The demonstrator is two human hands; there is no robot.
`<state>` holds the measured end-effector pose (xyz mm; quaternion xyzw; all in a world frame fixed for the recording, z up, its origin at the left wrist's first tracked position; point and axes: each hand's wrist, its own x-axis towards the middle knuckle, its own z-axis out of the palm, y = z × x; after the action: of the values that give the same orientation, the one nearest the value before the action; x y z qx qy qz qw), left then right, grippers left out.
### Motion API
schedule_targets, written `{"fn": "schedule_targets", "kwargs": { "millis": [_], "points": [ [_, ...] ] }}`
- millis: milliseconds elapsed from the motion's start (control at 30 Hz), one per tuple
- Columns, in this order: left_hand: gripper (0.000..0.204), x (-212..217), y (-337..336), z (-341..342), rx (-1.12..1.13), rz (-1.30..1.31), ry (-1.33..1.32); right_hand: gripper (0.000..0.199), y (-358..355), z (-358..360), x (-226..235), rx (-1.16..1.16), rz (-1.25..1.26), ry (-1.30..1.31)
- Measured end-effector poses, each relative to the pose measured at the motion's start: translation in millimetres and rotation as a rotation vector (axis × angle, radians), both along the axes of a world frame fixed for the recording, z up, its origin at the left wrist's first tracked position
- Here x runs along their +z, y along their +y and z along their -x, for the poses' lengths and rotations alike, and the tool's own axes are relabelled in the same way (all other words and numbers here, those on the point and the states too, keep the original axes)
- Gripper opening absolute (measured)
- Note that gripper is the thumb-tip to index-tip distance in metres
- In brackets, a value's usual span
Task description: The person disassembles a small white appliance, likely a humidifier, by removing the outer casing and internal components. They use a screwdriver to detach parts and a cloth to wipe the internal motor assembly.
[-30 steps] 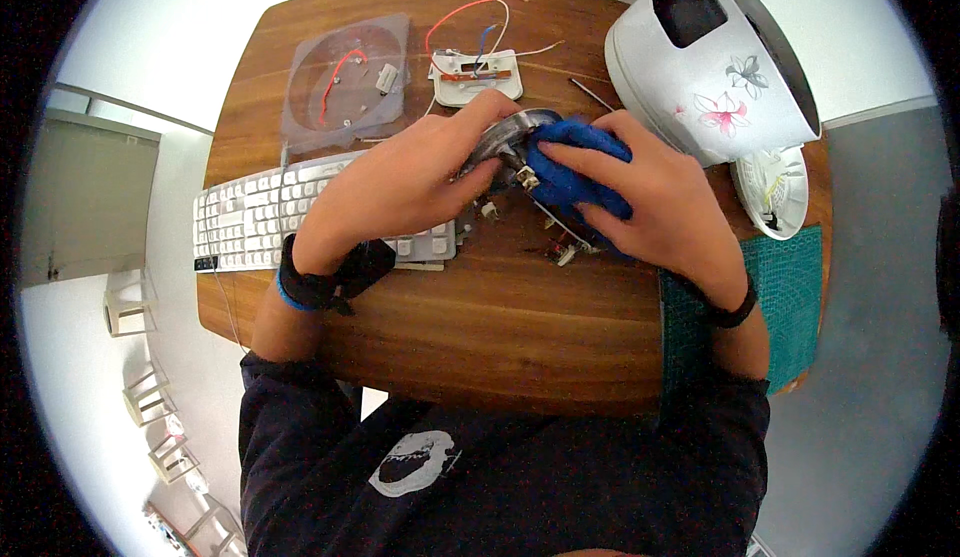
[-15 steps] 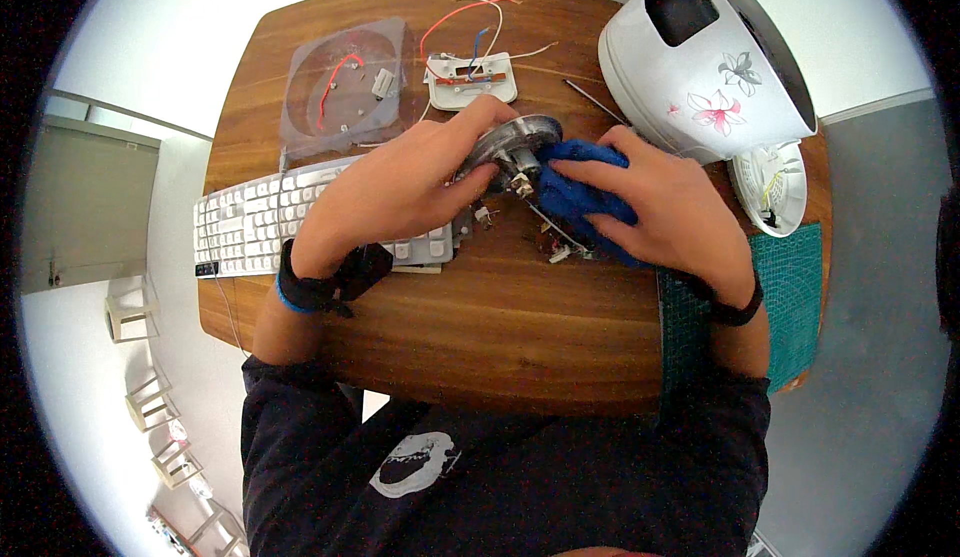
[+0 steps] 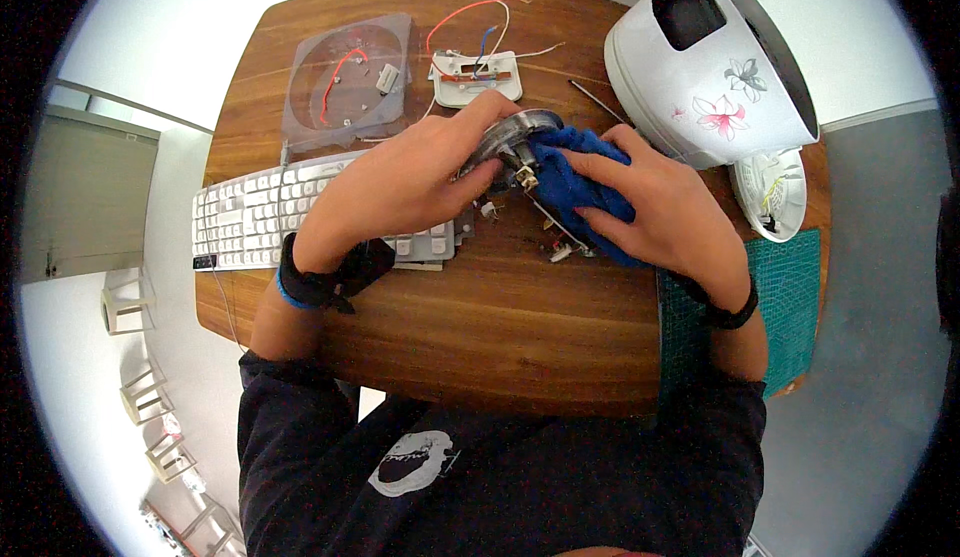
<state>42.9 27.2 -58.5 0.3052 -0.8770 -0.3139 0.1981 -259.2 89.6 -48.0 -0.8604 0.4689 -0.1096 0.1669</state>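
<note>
My left hand (image 3: 430,162) grips a round, dark metal heating plate (image 3: 510,135) by its edge, thumb below and fingers behind. The plate is held tilted above the table, with metal fittings at its underside. In my right hand (image 3: 665,197) is a bunched blue cloth (image 3: 590,189), which presses against the plate's right side. Part of the plate is hidden by the cloth and my left fingers. Under my hands lie a thin metal rod and several small loose parts (image 3: 562,250).
A white keyboard (image 3: 265,202) lies at left, below a clear plastic tray (image 3: 300,82) of small parts. Behind my hands is a white panel with wires (image 3: 495,85). A flowered white cooker shell (image 3: 650,82), white round base (image 3: 785,182) and green cutting mat (image 3: 785,297) sit at right.
The cloth has shifted up and left, covering more of the plate's right side. The plate has turned slightly in my left hand. Both hands keep their hold.
</note>
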Motion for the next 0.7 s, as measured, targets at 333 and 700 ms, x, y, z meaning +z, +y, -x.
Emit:
{"fn": "schedule_targets", "kwargs": {
  "millis": [333, 700],
  "points": [
    [0.057, 6, 0, 4, -0.026, -0.256, -0.053, 0.046, 3, 2, 1, 0.045, -0.116, 0.119],
    [0.079, 9, 1, 5, -0.402, -0.128, -0.077, 0.059, 3, -1, 7, 0.159, -0.014, 0.138]
  ]
}}
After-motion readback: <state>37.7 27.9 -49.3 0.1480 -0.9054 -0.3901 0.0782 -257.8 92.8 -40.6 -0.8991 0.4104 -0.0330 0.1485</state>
